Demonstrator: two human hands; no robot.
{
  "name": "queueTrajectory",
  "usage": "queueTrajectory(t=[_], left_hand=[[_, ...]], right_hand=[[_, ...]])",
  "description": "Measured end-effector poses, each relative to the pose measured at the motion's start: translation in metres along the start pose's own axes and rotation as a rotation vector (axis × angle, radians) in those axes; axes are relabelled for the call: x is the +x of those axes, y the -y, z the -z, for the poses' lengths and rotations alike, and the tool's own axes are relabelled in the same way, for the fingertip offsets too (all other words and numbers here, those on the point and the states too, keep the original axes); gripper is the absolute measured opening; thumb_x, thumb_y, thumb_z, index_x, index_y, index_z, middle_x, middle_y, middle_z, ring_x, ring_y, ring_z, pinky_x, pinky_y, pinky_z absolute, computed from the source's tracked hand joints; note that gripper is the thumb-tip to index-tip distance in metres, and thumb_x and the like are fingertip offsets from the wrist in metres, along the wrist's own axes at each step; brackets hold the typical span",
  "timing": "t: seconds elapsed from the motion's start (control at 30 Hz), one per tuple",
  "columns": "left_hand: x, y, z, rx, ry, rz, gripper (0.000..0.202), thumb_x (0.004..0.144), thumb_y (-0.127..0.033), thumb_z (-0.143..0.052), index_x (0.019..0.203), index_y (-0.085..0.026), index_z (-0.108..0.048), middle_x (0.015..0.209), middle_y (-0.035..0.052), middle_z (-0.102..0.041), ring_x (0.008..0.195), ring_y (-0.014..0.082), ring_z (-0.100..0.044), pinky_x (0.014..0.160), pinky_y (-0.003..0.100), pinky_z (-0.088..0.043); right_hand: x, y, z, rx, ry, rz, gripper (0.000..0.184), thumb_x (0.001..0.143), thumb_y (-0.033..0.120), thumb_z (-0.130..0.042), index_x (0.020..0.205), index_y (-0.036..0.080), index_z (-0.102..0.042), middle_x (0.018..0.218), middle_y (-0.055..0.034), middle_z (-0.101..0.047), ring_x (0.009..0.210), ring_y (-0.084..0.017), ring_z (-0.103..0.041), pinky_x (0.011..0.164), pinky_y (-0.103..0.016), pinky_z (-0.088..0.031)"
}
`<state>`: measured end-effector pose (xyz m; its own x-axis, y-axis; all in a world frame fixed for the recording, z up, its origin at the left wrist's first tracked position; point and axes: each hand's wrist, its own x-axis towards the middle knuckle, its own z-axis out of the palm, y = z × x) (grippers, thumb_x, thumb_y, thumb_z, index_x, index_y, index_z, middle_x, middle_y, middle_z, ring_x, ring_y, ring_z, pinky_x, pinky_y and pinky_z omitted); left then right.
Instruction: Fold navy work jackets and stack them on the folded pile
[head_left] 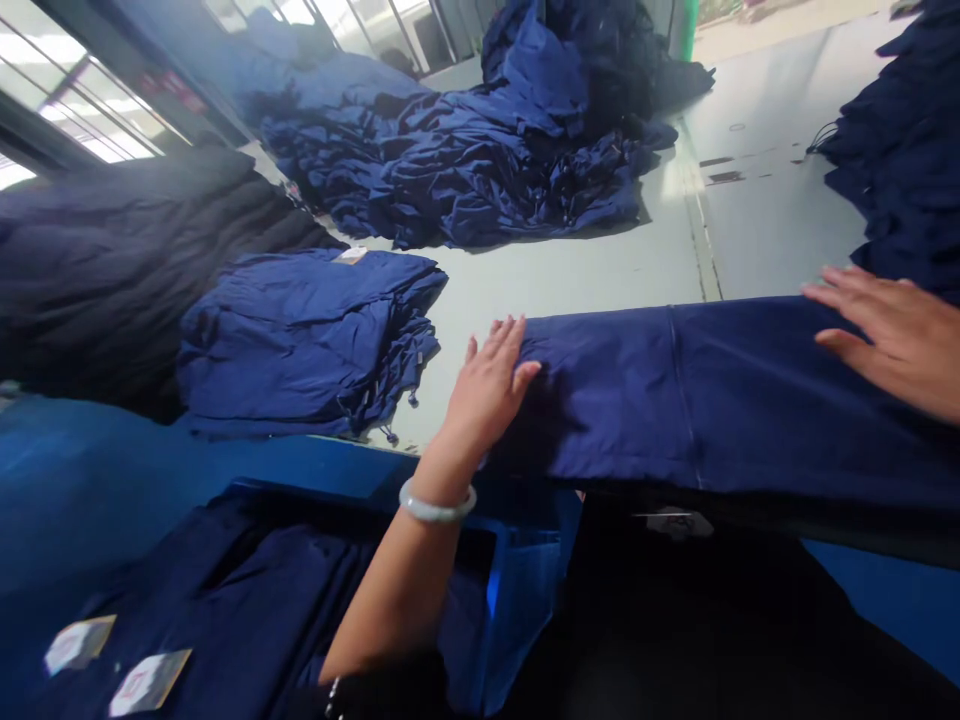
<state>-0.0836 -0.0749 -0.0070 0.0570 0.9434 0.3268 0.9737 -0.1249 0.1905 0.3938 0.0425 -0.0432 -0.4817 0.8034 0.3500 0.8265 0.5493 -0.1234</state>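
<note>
A navy blue garment (615, 390) lies flattened along the table's near edge, with a seam running across its middle. My left hand (491, 385) is at its left end, palm down, fingers stretched out; a pale bangle circles that wrist. Over the right part of the same garment is my right hand (892, 330), its fingers spread and nothing in them. Whether the right palm touches the cloth I cannot tell. Left of my left hand, a stack of folded blue garments (300, 335) with drawcords rests on the table.
A heap of crumpled navy garments (465, 150) covers the table's far side. Dark garments (120, 270) are piled at the left, more navy ones (907, 160) at the right. Below the table edge, a blue crate (491, 590) holds folded garments (247, 600) with white tags.
</note>
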Motion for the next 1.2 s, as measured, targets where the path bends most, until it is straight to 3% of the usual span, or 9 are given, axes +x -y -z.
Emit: queueTrajectory(t=[0.13, 0.3, 0.4, 0.47, 0.63, 0.73, 0.87, 1.0, 1.2], left_hand=[[0.011, 0.033, -0.045, 0.018, 0.319, 0.095, 0.082, 0.107, -0.059, -0.045, 0.173, -0.014, -0.025, 0.176, 0.0244, -0.023, 0.166, 0.0399, -0.019, 0.13, 0.067, -0.021], [0.01, 0.075, -0.052, 0.002, 0.325, 0.115, 0.085, 0.106, -0.063, -0.035, 0.174, -0.015, -0.019, 0.176, 0.0271, -0.022, 0.165, 0.0408, -0.021, 0.127, 0.074, -0.019], [0.009, 0.055, -0.038, 0.088, 0.178, 0.042, 0.089, 0.104, -0.069, -0.039, 0.174, -0.016, -0.023, 0.177, 0.0268, -0.02, 0.165, 0.0447, -0.016, 0.126, 0.078, -0.013], [0.001, 0.024, -0.029, 0.087, 0.117, -0.135, 0.092, 0.103, -0.073, -0.041, 0.175, -0.021, -0.018, 0.18, 0.0216, -0.015, 0.167, 0.041, -0.013, 0.13, 0.071, -0.011], [-0.047, -0.031, -0.025, 0.036, 0.203, -0.512, 0.097, 0.099, -0.076, -0.048, 0.176, -0.026, -0.016, 0.18, 0.0168, -0.018, 0.165, 0.0403, -0.02, 0.134, 0.065, -0.01], [-0.072, -0.026, -0.03, -0.022, 0.212, -0.528, 0.083, 0.103, -0.056, -0.059, 0.174, -0.03, -0.025, 0.177, 0.0169, -0.029, 0.161, 0.0392, -0.032, 0.133, 0.064, -0.023], [-0.082, -0.01, -0.035, -0.185, 0.109, -0.457, 0.068, 0.1, -0.026, -0.069, 0.163, -0.033, -0.045, 0.166, 0.0151, -0.05, 0.152, 0.0346, -0.051, 0.127, 0.06, -0.041], [-0.08, -0.011, -0.036, -0.257, -0.023, -0.431, 0.044, 0.093, -0.017, -0.076, 0.135, -0.031, -0.07, 0.135, 0.0088, -0.074, 0.127, 0.0275, -0.072, 0.122, 0.056, -0.05], [-0.084, -0.019, -0.035, -0.214, -0.097, -0.433, 0.032, 0.098, -0.011, -0.062, 0.12, -0.027, -0.078, 0.116, 0.0039, -0.083, 0.113, 0.0223, -0.078, 0.115, 0.044, -0.057]], right_hand=[[0.0, -0.008, -0.036, -0.042, 0.102, -0.098, 0.079, 0.11, 0.061, -0.033, 0.166, 0.005, -0.041, 0.168, -0.0326, -0.037, 0.161, -0.04, -0.033, 0.128, -0.061, -0.03], [-0.005, -0.028, -0.043, -0.009, 0.215, -0.149, 0.083, 0.108, 0.066, -0.028, 0.173, 0.014, -0.027, 0.177, -0.0215, -0.026, 0.163, -0.036, -0.027, 0.131, -0.06, -0.028], [-0.005, -0.008, -0.022, -0.009, 0.186, -0.164, 0.079, 0.108, 0.067, -0.027, 0.174, 0.025, -0.024, 0.179, -0.0145, -0.021, 0.164, -0.037, -0.025, 0.13, -0.065, -0.027], [-0.014, 0.018, -0.007, 0.009, 0.141, -0.03, 0.074, 0.108, 0.067, -0.032, 0.174, 0.034, -0.023, 0.18, -0.009, -0.018, 0.164, -0.036, -0.024, 0.13, -0.068, -0.023], [-0.073, 0.065, 0.015, 0.187, 0.197, 0.316, 0.08, 0.103, 0.065, -0.056, 0.172, 0.039, -0.027, 0.178, -0.0069, -0.028, 0.162, -0.035, -0.032, 0.129, -0.066, -0.028], [-0.111, 0.054, 0.022, 0.235, 0.166, 0.292, 0.08, 0.1, 0.043, -0.07, 0.17, 0.038, -0.033, 0.175, -0.0083, -0.036, 0.158, -0.036, -0.039, 0.127, -0.066, -0.036], [-0.134, 0.031, 0.024, 0.245, 0.089, 0.196, 0.074, 0.096, 0.01, -0.064, 0.161, 0.041, -0.05, 0.166, -0.0048, -0.052, 0.151, -0.033, -0.051, 0.121, -0.061, -0.048], [-0.135, 0.029, 0.011, 0.199, 0.065, 0.17, 0.065, 0.094, 0.005, -0.057, 0.151, 0.035, -0.063, 0.155, -0.0054, -0.063, 0.145, -0.03, -0.059, 0.12, -0.058, -0.051], [-0.125, 0.041, 0.005, 0.062, -0.086, 0.133, 0.052, 0.093, 0.002, -0.048, 0.13, 0.025, -0.077, 0.131, -0.0057, -0.078, 0.121, -0.024, -0.075, 0.105, -0.045, -0.062]])
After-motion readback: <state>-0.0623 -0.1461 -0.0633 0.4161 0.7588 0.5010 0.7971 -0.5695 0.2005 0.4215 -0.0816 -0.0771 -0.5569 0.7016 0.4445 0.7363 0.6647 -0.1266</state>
